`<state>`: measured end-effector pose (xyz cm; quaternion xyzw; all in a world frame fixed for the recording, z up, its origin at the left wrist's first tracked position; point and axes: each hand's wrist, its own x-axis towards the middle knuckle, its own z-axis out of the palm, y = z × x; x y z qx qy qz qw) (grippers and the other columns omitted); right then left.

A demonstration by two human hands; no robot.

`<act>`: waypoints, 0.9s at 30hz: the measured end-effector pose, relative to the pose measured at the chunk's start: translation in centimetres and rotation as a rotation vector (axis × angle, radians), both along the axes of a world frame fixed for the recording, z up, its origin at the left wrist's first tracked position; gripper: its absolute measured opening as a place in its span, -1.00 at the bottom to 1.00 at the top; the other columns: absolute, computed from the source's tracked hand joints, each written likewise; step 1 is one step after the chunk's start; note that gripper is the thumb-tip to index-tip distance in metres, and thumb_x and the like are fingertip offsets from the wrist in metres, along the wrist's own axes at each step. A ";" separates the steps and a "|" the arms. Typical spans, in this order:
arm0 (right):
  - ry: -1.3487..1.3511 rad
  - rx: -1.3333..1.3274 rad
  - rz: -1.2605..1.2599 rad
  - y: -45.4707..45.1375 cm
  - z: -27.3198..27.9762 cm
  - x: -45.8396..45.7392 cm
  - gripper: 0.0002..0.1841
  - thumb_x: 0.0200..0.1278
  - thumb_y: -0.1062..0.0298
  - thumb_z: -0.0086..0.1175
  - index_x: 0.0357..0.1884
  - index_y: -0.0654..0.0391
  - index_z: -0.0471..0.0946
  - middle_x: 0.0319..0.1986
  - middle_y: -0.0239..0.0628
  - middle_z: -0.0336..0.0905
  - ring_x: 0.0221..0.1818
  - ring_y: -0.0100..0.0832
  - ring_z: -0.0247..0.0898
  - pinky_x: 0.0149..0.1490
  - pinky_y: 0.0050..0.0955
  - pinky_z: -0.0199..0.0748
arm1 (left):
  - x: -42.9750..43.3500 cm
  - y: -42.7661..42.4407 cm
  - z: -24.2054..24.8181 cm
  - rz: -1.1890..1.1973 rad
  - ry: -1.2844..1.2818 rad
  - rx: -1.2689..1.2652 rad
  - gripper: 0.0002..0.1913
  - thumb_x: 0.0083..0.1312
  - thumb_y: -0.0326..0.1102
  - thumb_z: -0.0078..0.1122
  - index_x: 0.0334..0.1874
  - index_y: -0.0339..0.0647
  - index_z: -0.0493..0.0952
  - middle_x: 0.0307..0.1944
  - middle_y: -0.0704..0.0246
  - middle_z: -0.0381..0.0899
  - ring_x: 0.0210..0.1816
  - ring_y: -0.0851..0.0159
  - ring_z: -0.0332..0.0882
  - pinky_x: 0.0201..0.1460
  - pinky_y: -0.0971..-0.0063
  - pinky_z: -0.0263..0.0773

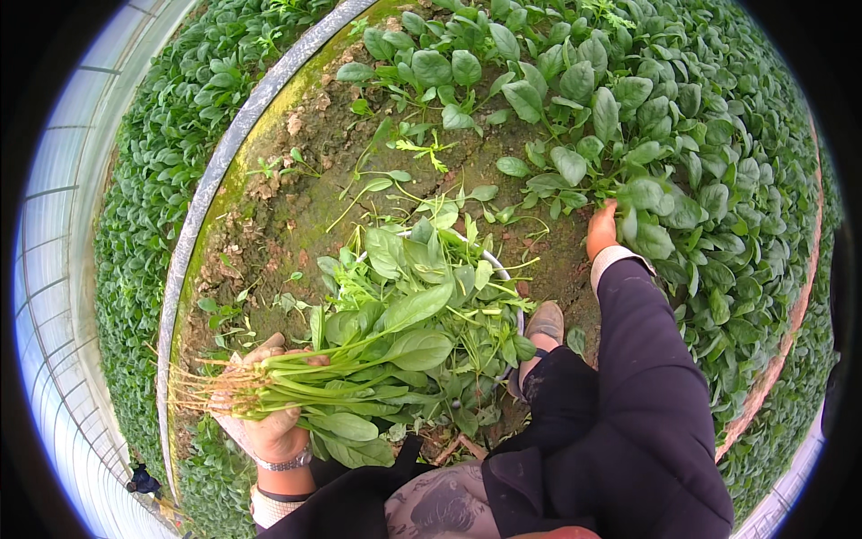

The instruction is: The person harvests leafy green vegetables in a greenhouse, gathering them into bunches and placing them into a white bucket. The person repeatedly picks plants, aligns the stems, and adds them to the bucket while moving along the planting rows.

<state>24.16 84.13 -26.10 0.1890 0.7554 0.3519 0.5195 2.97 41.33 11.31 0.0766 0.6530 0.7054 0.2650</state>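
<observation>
My left hand (pixel 276 428) is closed around a thick bunch of uprooted spinach (pixel 337 381). The pinkish roots point left and the leaves spread right over a round basin. Leaves and stems heap up in that basin, hiding most of it; part of its pale rim (pixel 497 261) shows. At the right, my right hand (pixel 601 229) reaches in at the base of standing spinach plants (pixel 643 202). Leaves cover its fingers, so whether they grip a stem is hidden.
Moist brown soil (pixel 269 229) with moss, loose leaves and small weeds surrounds the basin. A grey hose (pixel 222 148) curves along the left, with more spinach (pixel 161 168) beyond it. My shoe (pixel 545 322) is beside the basin. Far off at lower left, a person (pixel 143 480) is near the greenhouse wall (pixel 60 269).
</observation>
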 end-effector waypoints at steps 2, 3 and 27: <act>-0.112 0.027 0.127 -0.2 1.1 -0.8 -0.50 0.27 0.16 -0.08 0.24 0.09 0.37 0.24 -0.20 0.30 0.30 -0.03 0.12 0.22 0.11 0.06 | 0.3 -0.1 -0.1 0.007 0.010 -0.005 -0.25 -0.18 -0.34 0.41 0.10 -0.40 0.25 -0.15 0.01 0.52 -0.12 -0.09 0.56 0.16 0.02 0.35; -0.169 0.045 0.179 -0.3 1.3 -0.9 -0.52 0.28 0.15 -0.09 0.22 0.09 0.40 0.22 -0.20 0.32 0.30 -0.06 0.14 0.23 0.08 0.06 | 0.3 -0.1 -0.1 0.005 0.012 -0.005 -0.25 -0.18 -0.35 0.41 0.09 -0.40 0.25 -0.14 0.01 0.52 -0.13 -0.08 0.56 0.17 0.02 0.34; 0.489 -0.019 -0.434 3.7 -4.6 2.6 -0.68 0.22 0.42 -0.06 -0.01 0.19 0.57 0.12 -0.10 0.42 0.18 -0.04 0.29 0.18 -0.05 0.24 | 1.0 0.2 0.1 0.062 -0.001 -0.020 -0.25 -0.23 -0.39 0.40 0.08 -0.42 0.24 -0.21 0.08 0.54 -0.15 -0.09 0.57 0.24 -0.03 0.25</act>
